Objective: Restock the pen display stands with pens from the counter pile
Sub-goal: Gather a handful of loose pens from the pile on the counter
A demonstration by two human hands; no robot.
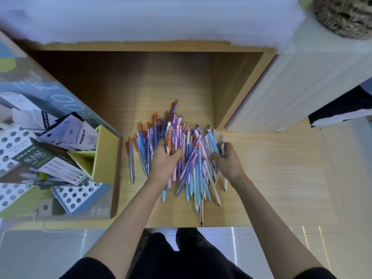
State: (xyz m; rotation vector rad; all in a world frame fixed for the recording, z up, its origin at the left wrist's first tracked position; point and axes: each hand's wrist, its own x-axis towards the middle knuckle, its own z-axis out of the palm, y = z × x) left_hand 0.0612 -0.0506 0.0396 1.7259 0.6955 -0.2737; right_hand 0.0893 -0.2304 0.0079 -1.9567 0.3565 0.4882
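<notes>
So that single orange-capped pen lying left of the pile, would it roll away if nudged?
Probably only a little: the pen looks round and slim, but its orange clip should likely stop a roll. It seems stiff and light. The smooth wooden counter may let it slide.

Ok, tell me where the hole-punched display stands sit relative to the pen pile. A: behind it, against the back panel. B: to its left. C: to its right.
B: the hole-punched stands lie left of the pen pile, beside the yellow box.
</notes>
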